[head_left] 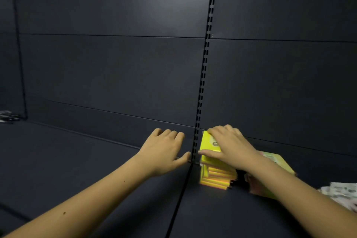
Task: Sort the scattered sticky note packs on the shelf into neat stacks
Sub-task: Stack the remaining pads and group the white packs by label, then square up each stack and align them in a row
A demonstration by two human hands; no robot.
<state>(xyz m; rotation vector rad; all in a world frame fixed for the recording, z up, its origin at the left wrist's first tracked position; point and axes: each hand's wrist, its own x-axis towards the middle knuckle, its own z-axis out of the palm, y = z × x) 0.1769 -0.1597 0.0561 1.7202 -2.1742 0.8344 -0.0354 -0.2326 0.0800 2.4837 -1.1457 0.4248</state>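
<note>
A stack of several yellow sticky note packs (215, 178) stands on the dark shelf (96, 160) by the back wall, its layers slightly askew. My right hand (229, 146) lies on the top pack (207, 144), fingers over its far edge and thumb along its near edge. My left hand (164, 150) hovers just left of the stack with relaxed fingers, holding nothing. Behind my right forearm sits a second pile of yellow-green packs (278, 162), partly hidden.
A slotted upright (204, 60) runs down the back wall to the stack, and a seam continues across the shelf. White printed packs (342, 193) lie at the far right edge. Some dark items (6, 116) sit at the far left.
</note>
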